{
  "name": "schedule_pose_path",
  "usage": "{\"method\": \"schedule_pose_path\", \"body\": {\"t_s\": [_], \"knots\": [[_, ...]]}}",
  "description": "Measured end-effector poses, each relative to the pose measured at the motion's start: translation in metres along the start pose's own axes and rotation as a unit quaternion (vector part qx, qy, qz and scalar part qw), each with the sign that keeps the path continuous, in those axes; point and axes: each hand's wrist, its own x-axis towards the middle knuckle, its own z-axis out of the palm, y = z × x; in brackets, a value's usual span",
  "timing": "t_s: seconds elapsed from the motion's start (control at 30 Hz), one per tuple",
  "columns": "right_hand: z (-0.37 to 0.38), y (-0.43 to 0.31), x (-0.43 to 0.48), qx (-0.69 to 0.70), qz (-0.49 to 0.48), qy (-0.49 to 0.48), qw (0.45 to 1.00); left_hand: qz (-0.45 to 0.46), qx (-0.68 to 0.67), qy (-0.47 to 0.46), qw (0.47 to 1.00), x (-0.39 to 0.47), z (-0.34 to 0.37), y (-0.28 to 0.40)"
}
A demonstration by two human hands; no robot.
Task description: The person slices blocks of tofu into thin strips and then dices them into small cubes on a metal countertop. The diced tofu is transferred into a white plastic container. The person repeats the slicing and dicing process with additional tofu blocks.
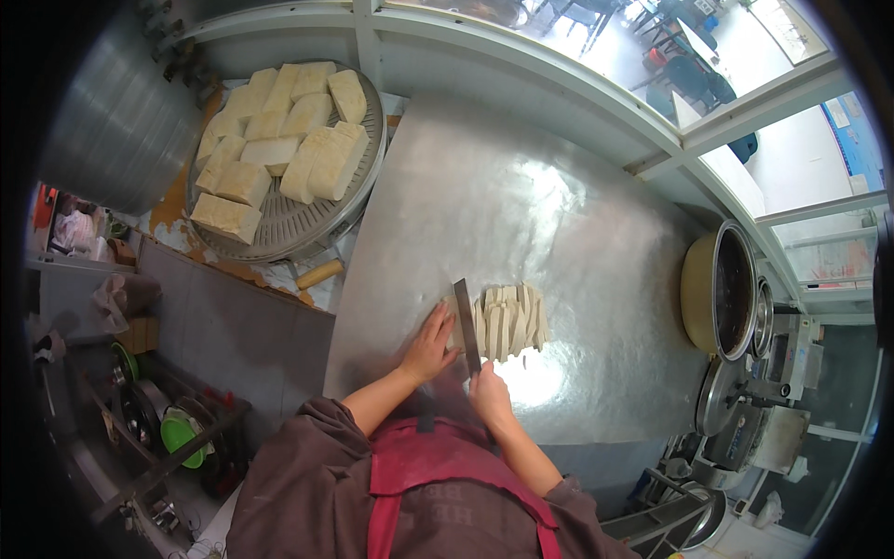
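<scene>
On the metal worktop, my right hand is closed around the handle of a knife, its blade pointing away from me. My left hand lies just left of the blade, fingers on a pale block of dough or a similar food, mostly hidden by the hand and blade. To the right of the blade sits a row of pale cut strips, side by side and leaning on one another.
At the upper left, a round slatted steamer tray bears several pale blocks. A wooden rolling-pin-like handle lies below it. A deep metal pot and a round lid stand at the right. A white window frame borders the far side.
</scene>
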Motion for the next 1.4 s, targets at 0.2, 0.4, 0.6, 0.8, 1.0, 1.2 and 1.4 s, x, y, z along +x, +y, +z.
{"method": "schedule_pose_path", "body": {"t_s": [0.2,0.4,0.6,0.8,1.0,1.2,1.4], "knots": [[0.02,0.015,0.001,0.048,-0.03,0.056,0.997,-0.001,-0.017,0.01,1.0,-0.001,0.001,-0.002],[-0.011,0.002,-0.016,0.036,-0.033,0.06,0.997,-0.008,-0.029,0.028,0.999,-0.006,-0.001,-0.004],[-0.015,-0.015,-0.011,0.01,-0.015,0.007,1.0,0.001,-0.007,0.018,1.0,-0.008,-0.001,-0.005],[0.017,-0.002,0.004,-0.009,-0.012,0.02,1.0,0.007,0.007,0.018,1.0,-0.005,0.001,-0.005],[0.009,0.012,-0.005,0.098,-0.011,0.036,0.994,0.0,-0.032,0.032,0.999,-0.007,-0.003,-0.004],[-0.015,-0.01,-0.019,0.025,-0.05,0.041,0.998,0.0,-0.061,0.043,0.997,-0.01,-0.005,-0.006],[-0.012,-0.021,-0.015,-0.007,-0.012,-0.011,1.0,0.004,-0.03,0.021,0.999,-0.012,-0.003,-0.008]]}}
